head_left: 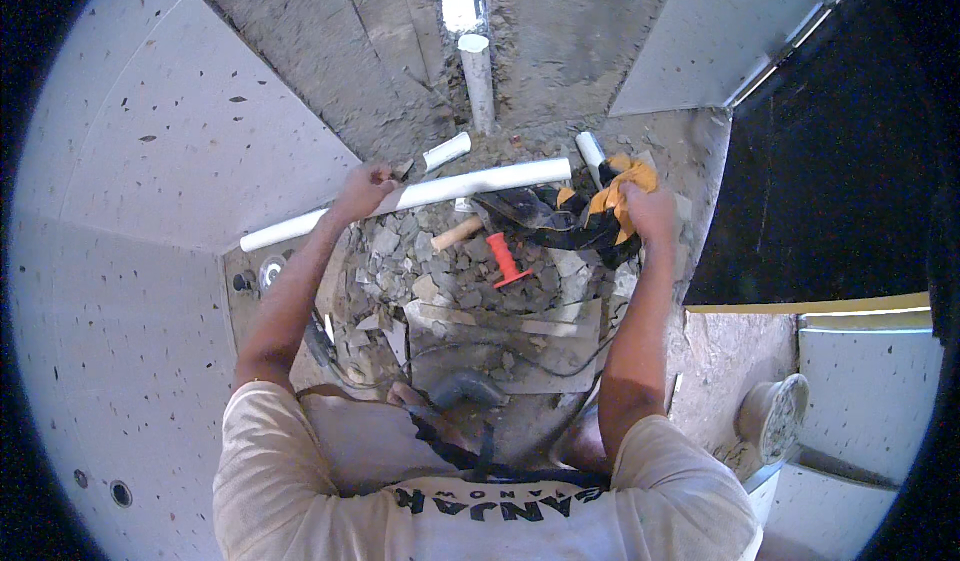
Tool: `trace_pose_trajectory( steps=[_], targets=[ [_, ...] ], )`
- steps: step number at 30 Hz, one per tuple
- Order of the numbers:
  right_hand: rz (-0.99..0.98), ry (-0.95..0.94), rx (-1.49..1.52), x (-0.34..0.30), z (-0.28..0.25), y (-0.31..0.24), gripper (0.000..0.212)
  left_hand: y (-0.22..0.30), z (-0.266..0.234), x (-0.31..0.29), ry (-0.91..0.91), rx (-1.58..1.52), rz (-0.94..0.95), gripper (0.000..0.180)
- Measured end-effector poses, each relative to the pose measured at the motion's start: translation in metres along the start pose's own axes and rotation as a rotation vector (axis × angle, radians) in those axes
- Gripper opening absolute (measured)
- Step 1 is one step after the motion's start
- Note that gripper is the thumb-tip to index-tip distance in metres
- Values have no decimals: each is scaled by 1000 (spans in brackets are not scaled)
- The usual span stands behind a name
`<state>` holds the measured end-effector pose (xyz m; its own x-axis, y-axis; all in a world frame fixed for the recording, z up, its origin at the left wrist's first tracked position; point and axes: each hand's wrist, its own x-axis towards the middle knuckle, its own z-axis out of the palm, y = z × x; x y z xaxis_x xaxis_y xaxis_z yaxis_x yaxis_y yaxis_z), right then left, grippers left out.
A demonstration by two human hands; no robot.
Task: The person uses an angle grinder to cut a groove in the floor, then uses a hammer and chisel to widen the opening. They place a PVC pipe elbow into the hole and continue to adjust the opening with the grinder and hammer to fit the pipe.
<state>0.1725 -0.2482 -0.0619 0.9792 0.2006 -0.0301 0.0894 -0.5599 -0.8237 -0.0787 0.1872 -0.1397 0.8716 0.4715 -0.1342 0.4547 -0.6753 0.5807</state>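
Head view: your right hand (653,213) is closed round the black-and-orange bundle (600,219) at its orange end; fingertips are buried in the folds, so grip depth can't be read. Bundle's black part trails left of those fingers over the rubble (395,241); looks like gloves or a fabric bag, can't tell. Left hand (366,193) has its fingers loosely curled, wrist across the long white pipe (500,178); contact or hold on it can't be told. Pipe extends both sides of that hand, stretch under the wrist hidden. Short white pipe (447,151) sits just right of and beyond the left fingers. Second white stub (590,149) is up-left of the right fingers, lower end hidden by the bundle. Wooden handle (456,234) is well left of your right fingers, its right end lost at the black fabric. Red flanged grip (503,258) lies nearer you; can't make out what's at its far end. Black panel (820,171), right of the right fingers, is cut off by the fisheye rim.
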Motion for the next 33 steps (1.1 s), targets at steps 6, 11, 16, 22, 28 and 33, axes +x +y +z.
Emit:
trace_pose_trajectory(
  steps=[6,11,16,22,28,33],
  targets=[
    [120,-216,-434,11,25,66,57,-21,-23,-55,70,-99,-164,19],
    [52,-353,-389,4,45,88,71,-37,-23,-90,250,-93,-296,23],
    [-139,-364,-448,1,41,56,72,-58,-25,-121,328,36,-319,24],
    [11,-161,-347,26,37,66,54,-77,-13,-195,555,88,-571,30],
    [-236,-218,-168,45,67,62,39,-104,48,-279,730,486,-936,58],
    [-572,-323,-247,35,121,35,40,-113,63,-293,486,296,-1084,59]
  ],
)
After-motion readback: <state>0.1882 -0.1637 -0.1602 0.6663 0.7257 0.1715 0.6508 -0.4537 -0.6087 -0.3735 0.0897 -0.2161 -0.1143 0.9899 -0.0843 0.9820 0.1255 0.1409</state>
